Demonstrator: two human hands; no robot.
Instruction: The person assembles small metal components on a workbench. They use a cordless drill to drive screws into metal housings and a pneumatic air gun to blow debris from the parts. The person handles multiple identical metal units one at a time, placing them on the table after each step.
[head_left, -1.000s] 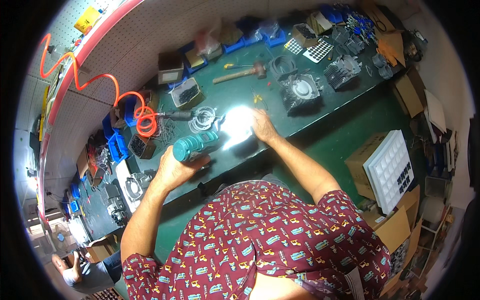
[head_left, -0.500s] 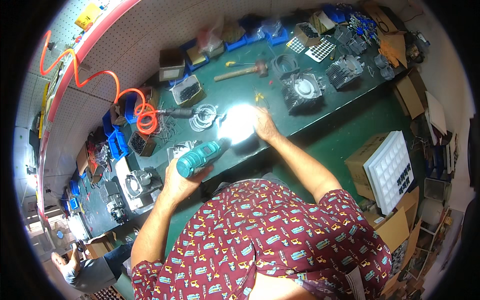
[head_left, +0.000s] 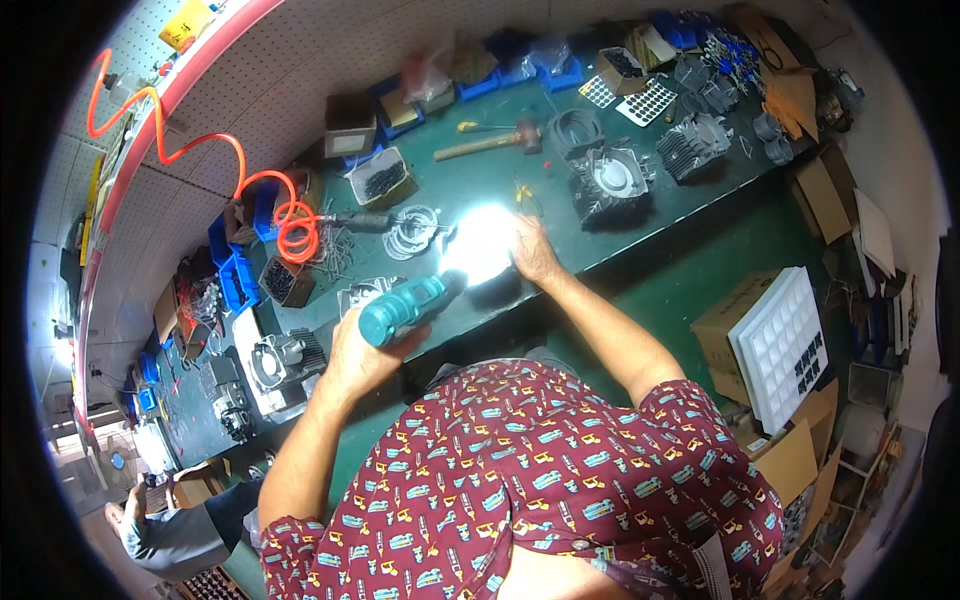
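Note:
My left hand [head_left: 362,352] is wrapped around the handle of a teal power drill [head_left: 400,312]. The drill points up and to the right, its front end at the near side of a brightly lit workpiece [head_left: 480,248] on the bench. White glare washes out that workpiece, so its kind and the drill tip's contact cannot be made out. At its right side my right hand [head_left: 537,252] is closed, fingertips partly lost in the glare. Just left of the glare lie thin metal rings [head_left: 411,232] beside a black-handled air tool [head_left: 365,222] on an orange coiled hose [head_left: 298,232].
Finned metal engine castings [head_left: 612,185] stand to the right on the green bench [head_left: 470,185]. A wooden-handled mallet [head_left: 485,146] and yellow-handled pliers [head_left: 527,196] lie behind the workpiece. A box of black screws [head_left: 382,178] sits back left. Another person [head_left: 180,540] is at lower left.
The view has shifted slightly. Both hands and the drill keep nearly the same place over the bench; the drill looks a little more blurred now. The person at lower left has moved slightly.

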